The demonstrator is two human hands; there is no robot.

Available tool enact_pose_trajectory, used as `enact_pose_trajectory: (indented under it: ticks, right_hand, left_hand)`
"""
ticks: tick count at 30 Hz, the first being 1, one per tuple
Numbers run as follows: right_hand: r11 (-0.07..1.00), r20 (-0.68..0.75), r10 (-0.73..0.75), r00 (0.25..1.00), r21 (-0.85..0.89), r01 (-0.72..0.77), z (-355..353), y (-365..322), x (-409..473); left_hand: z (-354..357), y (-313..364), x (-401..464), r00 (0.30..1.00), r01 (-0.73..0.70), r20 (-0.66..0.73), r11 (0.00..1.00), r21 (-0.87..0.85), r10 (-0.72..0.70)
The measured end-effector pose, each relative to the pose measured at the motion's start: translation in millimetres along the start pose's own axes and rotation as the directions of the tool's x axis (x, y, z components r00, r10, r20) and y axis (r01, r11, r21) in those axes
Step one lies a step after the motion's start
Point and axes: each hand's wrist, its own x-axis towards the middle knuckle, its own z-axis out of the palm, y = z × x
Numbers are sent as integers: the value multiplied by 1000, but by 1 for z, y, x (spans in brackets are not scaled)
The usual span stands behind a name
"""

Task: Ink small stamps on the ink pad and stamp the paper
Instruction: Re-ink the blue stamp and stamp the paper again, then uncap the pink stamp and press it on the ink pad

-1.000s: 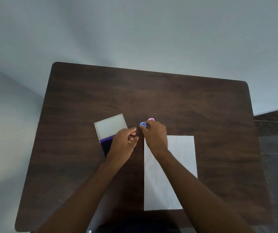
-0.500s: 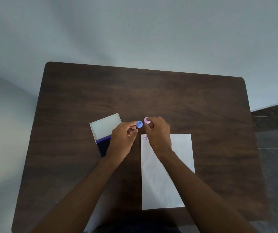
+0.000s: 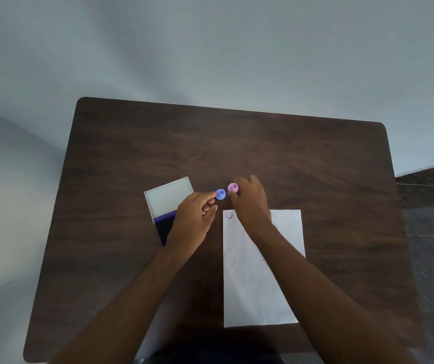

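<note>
far half of the table (image 3: 237, 143): we see bare wood, open passage | centre: blue stamp (image 3: 220, 194) and pink stamp (image 3: 233, 187) close together, left hand (image 3: 197, 216) and right hand (image 3: 250, 203) crowd them | left: open ink pad (image 3: 167, 199) blocks | near right: paper (image 3: 258, 285) lies flat | far-right edge strip: free

Seen from above, a left hand (image 3: 195, 214) touched a blue stamp (image 3: 220, 194) and a right hand (image 3: 250, 200) held a pink stamp (image 3: 233, 187) on a dark table (image 3: 302, 164), beyond white paper (image 3: 286, 227) bearing one smiley print (image 3: 229, 215); an open ink pad (image 3: 168, 197) lay left.
</note>
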Motion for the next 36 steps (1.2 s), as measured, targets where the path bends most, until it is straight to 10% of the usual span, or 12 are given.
enact_pose_trajectory:
  ticks: [19, 36]
  right_hand:
    - [916, -3, 40, 999, 401, -35, -40, -20, -32]
    - [446, 420, -1, 907, 813, -376, -56, -39, -79]
  left_hand:
    - [-27, 20, -14, 999, -53, -11, 999, -3, 53]
    - [-64, 34, -43, 996, 68, 78, 964, -256, -49]
